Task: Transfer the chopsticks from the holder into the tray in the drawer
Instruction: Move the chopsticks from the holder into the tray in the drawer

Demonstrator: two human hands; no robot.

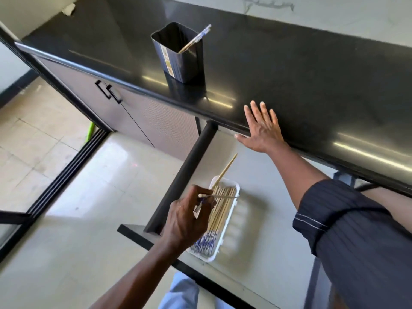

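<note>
The left hand (189,216) hangs over the white tray (234,202) in the open drawer (263,221), fingers closed around chopsticks; one chopstick (225,170) sticks up and away past the tray's far end, a second lies almost level across the fingertips, and how many the grip holds in all is hard to make out because the hand covers their patterned ends; the tray already carries a bundle of chopsticks (220,210) lying lengthwise, blue-and-white ends toward the near rim, its left side hidden behind the hand; the right hand (262,128) lies open and flat, fingers spread, on the front edge of the dark counter (312,74), with the thumb dropped over the lip; its forearm runs back into a rolled dark striped sleeve (347,221), cut off at the right border; the black holder (178,52) stands upright on the counter well apart from both hands, with a last few chopsticks (196,39) leaning out of its far right corner; their lower parts are hidden inside.
</note>
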